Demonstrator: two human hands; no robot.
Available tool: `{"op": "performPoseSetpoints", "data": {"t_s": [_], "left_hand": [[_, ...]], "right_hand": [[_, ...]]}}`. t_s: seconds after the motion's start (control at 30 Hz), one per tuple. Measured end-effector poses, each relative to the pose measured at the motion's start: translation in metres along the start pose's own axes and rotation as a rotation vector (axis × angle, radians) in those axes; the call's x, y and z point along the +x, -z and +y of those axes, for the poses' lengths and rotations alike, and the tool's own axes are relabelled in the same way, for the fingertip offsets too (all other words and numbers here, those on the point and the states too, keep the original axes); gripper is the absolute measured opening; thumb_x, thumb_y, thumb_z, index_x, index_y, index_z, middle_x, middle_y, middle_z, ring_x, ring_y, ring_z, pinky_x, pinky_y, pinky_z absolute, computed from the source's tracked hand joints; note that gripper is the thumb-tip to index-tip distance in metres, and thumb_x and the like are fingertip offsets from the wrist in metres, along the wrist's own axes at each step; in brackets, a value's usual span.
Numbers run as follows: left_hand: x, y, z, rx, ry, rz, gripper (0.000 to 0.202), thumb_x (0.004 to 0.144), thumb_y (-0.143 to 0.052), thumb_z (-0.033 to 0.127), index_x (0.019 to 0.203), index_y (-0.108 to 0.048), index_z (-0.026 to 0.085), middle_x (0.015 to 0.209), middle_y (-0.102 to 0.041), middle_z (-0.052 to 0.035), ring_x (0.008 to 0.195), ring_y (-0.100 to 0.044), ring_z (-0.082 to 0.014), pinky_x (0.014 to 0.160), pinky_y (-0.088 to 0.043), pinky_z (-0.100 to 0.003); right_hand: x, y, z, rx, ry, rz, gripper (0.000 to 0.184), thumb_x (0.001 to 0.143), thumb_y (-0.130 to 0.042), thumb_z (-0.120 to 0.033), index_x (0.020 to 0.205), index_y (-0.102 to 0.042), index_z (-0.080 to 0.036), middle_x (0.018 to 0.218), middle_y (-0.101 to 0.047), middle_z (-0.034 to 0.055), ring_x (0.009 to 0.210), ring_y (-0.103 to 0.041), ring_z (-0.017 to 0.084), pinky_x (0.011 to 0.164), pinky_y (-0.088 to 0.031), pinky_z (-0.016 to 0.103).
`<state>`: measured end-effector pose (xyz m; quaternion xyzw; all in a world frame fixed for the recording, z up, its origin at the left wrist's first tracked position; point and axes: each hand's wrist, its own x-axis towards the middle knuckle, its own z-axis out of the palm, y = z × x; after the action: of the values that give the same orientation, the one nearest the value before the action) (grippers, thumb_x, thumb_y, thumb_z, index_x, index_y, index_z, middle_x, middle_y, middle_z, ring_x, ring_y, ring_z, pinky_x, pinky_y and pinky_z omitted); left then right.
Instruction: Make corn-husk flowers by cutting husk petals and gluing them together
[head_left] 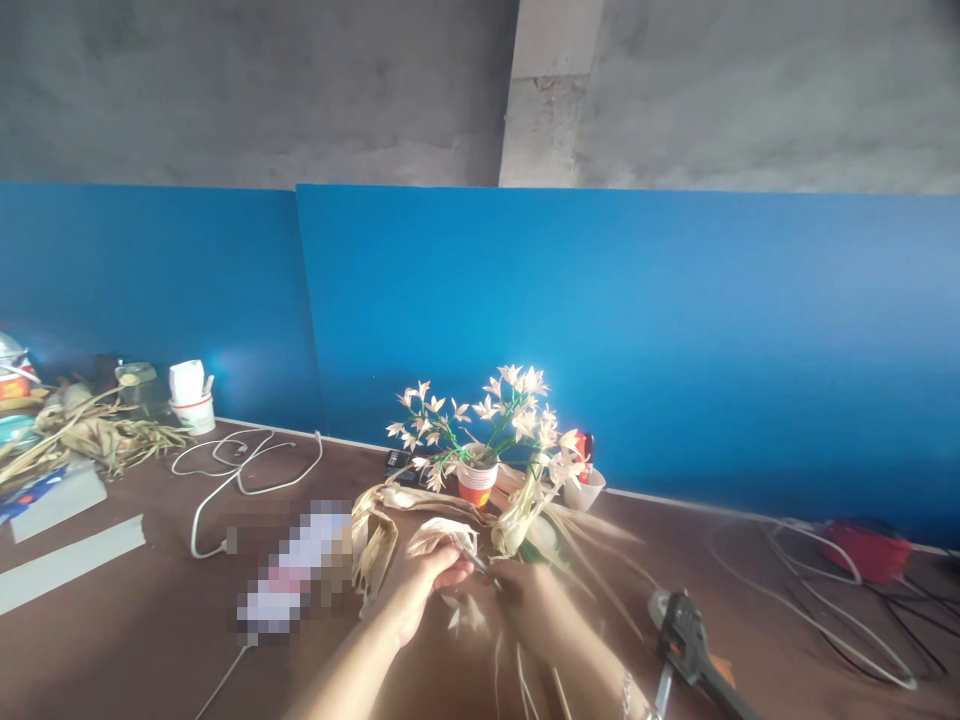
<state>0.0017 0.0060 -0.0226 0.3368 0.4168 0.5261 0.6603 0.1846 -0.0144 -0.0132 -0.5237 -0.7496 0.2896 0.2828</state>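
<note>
My left hand [424, 585] pinches a pale dried corn husk [442, 535] between thumb and fingers. My right hand [534, 600], blurred by motion, closes round what looks like scissors [480, 564], their metal blades pointing at the husk by my left fingers. Below and between my hands lies a pale star-shaped husk flower [466, 614]. Just beyond stands a paper cup [478, 482] with white husk flowers [517, 400] on green stems. A bundle of husks [517, 520] lies in front of the cup to its right, and more husk strips [375, 550] lie left of my left hand.
A glue gun-like black tool [686, 635] lies at the right, near cables [840, 620] and a red object [870, 550]. At left are a blurred-out item [296, 570], a white cord [217, 490], a cup [193, 412] and dried husks [112, 435]. A blue partition [600, 300] stands behind.
</note>
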Motion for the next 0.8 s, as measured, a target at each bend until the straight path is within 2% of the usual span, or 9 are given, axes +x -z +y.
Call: {"op": "performPoseSetpoints", "data": {"t_s": [0.17,0.27,0.33,0.43,0.5,0.57,0.6,0.7,0.8], "left_hand": [[0.002,0.0,-0.003,-0.039,0.035,0.042,0.01,0.067,-0.08,0.015,0.074,-0.073,0.014,0.076,-0.075,-0.0051,0.071,-0.072,-0.018,0.072,-0.059,-0.028],[0.0,0.0,0.0,0.004,0.027,0.032,0.016,0.064,-0.083,0.02,0.076,-0.073,0.014,0.076,-0.074,-0.0048,0.071,-0.071,-0.0177,0.07,-0.057,-0.027],[-0.003,0.0,0.004,0.065,-0.027,-0.005,0.025,0.063,-0.084,0.026,0.083,-0.073,0.015,0.077,-0.072,-0.0032,0.068,-0.069,-0.0164,0.06,-0.054,-0.024],[-0.005,0.0,0.011,0.145,-0.194,-0.036,0.039,0.066,-0.081,0.031,0.101,-0.069,0.019,0.087,-0.071,-0.0019,0.063,-0.063,-0.0131,0.046,-0.043,-0.019],[-0.003,0.002,0.013,0.208,-0.277,-0.02,0.038,0.07,-0.078,0.036,0.103,-0.069,0.019,0.076,-0.07,0.0005,0.052,-0.056,-0.0099,0.043,-0.038,-0.019],[0.0,0.003,0.012,0.264,-0.295,0.041,0.033,0.073,-0.075,0.043,0.093,-0.071,0.017,0.058,-0.064,0.0032,0.043,-0.049,-0.0083,0.044,-0.038,-0.02],[0.002,0.003,0.01,0.269,-0.287,0.08,0.033,0.072,-0.075,0.046,0.087,-0.071,0.016,0.054,-0.064,0.0034,0.043,-0.051,-0.009,0.047,-0.041,-0.021],[0.005,0.003,0.007,0.195,-0.245,0.178,0.038,0.064,-0.08,0.05,0.08,-0.071,0.016,0.063,-0.071,-0.0008,0.061,-0.066,-0.0163,0.063,-0.052,-0.026],[0.005,0.001,0.007,0.137,-0.213,0.189,0.042,0.06,-0.083,0.05,0.082,-0.072,0.015,0.066,-0.074,-0.0022,0.068,-0.07,-0.0197,0.071,-0.055,-0.029]], "right_hand": [[-0.001,0.003,-0.003,-0.021,-0.018,0.011,0.021,0.075,-0.055,-0.02,0.077,-0.076,-0.016,0.067,-0.071,0.0026,0.06,-0.055,0.015,0.055,-0.039,0.022],[-0.001,0.005,-0.005,-0.037,-0.02,0.01,0.021,0.075,-0.055,-0.017,0.076,-0.076,-0.017,0.068,-0.072,0.002,0.06,-0.056,0.015,0.055,-0.038,0.022],[-0.002,0.005,-0.005,-0.058,-0.024,0.015,0.02,0.075,-0.055,-0.017,0.073,-0.075,-0.018,0.066,-0.071,0.002,0.059,-0.054,0.014,0.054,-0.037,0.022],[-0.001,0.005,-0.003,-0.098,-0.037,0.033,0.018,0.075,-0.056,-0.019,0.068,-0.073,-0.017,0.06,-0.067,0.0016,0.055,-0.05,0.013,0.052,-0.034,0.023],[-0.001,0.004,-0.001,-0.107,-0.039,0.036,0.018,0.075,-0.057,-0.019,0.068,-0.073,-0.017,0.058,-0.065,0.0011,0.054,-0.048,0.013,0.052,-0.033,0.023],[0.0,0.002,0.001,-0.097,-0.045,0.029,0.017,0.075,-0.057,-0.018,0.07,-0.074,-0.016,0.058,-0.065,0.001,0.055,-0.047,0.013,0.051,-0.032,0.023],[0.0,0.001,0.002,-0.086,-0.049,0.022,0.017,0.075,-0.057,-0.018,0.07,-0.074,-0.016,0.059,-0.065,0.0012,0.055,-0.047,0.013,0.051,-0.032,0.023],[0.001,-0.001,0.004,-0.059,-0.049,0.006,0.017,0.075,-0.058,-0.018,0.068,-0.073,-0.016,0.058,-0.064,0.0011,0.055,-0.047,0.013,0.051,-0.032,0.023],[0.001,-0.001,0.003,-0.059,-0.034,0.004,0.017,0.076,-0.058,-0.018,0.066,-0.072,-0.016,0.057,-0.063,0.0006,0.055,-0.046,0.012,0.052,-0.031,0.023]]}}
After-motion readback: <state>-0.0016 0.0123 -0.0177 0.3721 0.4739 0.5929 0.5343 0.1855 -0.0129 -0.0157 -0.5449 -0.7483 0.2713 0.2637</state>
